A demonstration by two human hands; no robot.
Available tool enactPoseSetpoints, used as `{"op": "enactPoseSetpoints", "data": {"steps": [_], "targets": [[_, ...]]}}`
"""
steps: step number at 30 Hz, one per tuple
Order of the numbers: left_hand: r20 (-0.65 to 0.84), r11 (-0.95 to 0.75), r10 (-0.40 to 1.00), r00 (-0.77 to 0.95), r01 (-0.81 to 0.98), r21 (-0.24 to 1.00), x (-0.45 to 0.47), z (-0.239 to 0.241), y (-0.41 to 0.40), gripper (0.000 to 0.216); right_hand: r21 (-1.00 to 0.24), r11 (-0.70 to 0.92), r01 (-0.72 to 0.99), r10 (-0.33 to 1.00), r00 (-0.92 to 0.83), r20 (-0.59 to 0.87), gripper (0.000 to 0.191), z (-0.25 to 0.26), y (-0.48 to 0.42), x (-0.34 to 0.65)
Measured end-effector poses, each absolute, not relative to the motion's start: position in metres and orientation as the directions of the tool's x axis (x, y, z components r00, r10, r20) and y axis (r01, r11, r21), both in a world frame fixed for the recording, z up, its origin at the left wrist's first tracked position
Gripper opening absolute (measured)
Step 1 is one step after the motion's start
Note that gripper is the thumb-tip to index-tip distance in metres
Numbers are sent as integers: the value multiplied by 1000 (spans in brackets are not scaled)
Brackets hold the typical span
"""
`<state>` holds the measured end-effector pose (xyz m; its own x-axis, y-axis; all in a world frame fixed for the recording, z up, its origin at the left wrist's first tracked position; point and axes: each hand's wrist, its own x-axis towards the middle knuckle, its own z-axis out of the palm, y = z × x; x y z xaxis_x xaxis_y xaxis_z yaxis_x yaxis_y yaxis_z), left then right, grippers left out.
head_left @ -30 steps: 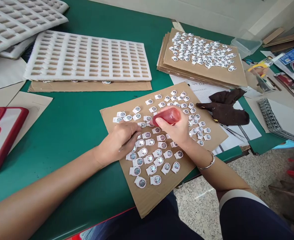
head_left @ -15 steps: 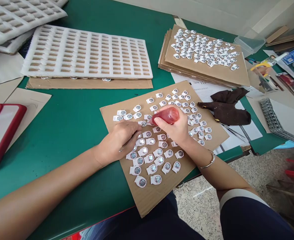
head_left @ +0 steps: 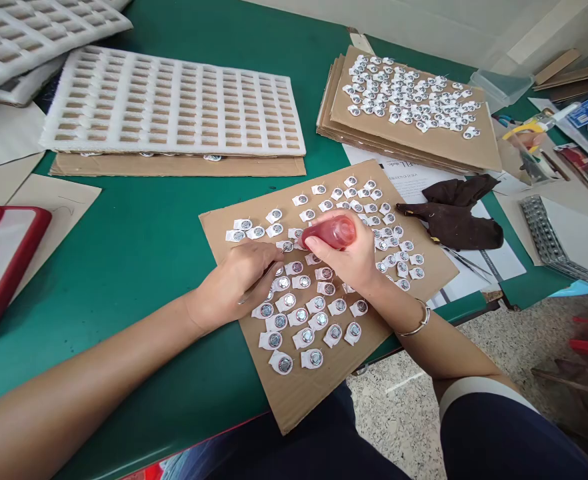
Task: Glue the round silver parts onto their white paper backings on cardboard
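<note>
A cardboard sheet [head_left: 299,400] lies at the table's front edge, covered with several small round metal parts on white paper tabs [head_left: 308,337]. My right hand [head_left: 354,263] grips a small red squeeze bottle [head_left: 330,233], its tip pointing left and down at the parts near the sheet's middle. My left hand [head_left: 234,280] rests on the sheet's left side, closed on a thin metal tool [head_left: 255,285] whose tip is hidden among the parts.
A white foam tray [head_left: 169,110] on cardboard sits at the back left. A cardboard stack [head_left: 474,150] bearing more parts lies at the back right. A dark cloth [head_left: 454,213], a red phone case [head_left: 4,267] and papers lie around on the green table [head_left: 144,240].
The red bottle's tip has shifted slightly left and down over the parts. My left hand has stayed in place. The view has tilted a little.
</note>
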<state>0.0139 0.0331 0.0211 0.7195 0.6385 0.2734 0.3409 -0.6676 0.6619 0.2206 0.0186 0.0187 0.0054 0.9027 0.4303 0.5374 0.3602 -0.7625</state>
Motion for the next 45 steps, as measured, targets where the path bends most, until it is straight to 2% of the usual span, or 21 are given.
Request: {"op": "enactPoseSetpoints", "data": {"steps": [5,20,45], "targets": [[268,-669,641,719,353,654,14,21,33,14,-730,399,555,889,-39,456,28,20,16,220],[258,-677,638,725,369,637,15,25,33,17,-741,386,550,899,-44,437,26,21,14,220],[233,-631,667,708,370,682,12,20,36,12,-752,413,513,887,-40,460,25,21,15,219]]}}
